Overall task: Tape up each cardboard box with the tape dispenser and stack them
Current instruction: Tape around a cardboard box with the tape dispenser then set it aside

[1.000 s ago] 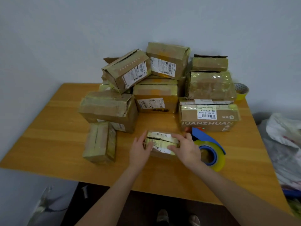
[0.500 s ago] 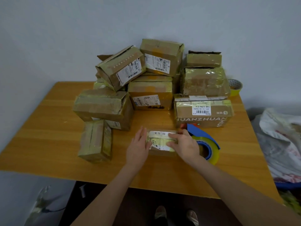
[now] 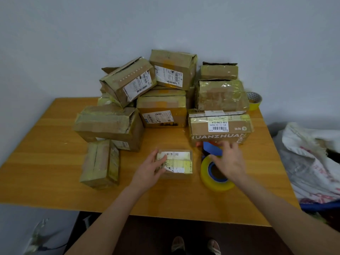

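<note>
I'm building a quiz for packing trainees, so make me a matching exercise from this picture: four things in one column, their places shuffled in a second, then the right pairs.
Column one:
1 small labelled box
2 tape dispenser
3 spare tape roll
4 box printed HUANZHUAN

Column two:
A bottom of the right stack
B touched by the left hand
C far right corner of the table
D beneath the right hand

Pairs: 1-B, 2-D, 3-C, 4-A
</note>
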Action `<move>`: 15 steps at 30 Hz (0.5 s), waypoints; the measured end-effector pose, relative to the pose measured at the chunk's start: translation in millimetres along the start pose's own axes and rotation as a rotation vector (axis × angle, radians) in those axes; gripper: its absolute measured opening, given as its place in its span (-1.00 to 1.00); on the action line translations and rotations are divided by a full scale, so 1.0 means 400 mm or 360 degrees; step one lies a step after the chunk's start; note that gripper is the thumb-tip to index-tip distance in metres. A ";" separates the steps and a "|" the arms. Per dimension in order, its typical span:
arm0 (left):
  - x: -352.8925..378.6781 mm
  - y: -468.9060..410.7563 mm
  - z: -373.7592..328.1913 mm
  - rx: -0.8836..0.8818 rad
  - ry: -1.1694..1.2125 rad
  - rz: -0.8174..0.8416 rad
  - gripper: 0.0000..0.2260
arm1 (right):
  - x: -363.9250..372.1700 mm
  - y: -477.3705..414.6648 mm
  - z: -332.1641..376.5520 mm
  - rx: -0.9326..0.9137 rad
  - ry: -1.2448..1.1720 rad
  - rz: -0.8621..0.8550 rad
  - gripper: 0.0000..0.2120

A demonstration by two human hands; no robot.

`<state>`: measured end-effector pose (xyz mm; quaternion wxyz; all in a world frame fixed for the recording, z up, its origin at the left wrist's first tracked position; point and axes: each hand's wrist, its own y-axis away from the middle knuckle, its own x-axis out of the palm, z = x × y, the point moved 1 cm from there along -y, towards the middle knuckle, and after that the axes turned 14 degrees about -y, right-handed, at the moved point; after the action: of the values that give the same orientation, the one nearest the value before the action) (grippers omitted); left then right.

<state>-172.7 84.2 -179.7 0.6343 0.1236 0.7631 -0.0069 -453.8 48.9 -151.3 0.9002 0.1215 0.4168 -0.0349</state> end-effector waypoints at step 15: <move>-0.003 0.003 -0.005 -0.0072 0.0186 0.0095 -0.53 | -0.028 -0.079 -0.116 0.0545 -0.0203 0.0495 -0.66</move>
<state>-174.2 85.3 -177.9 0.5911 0.1321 0.7949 0.0365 -500.6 29.3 -177.7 0.8855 0.3328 0.3232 0.0264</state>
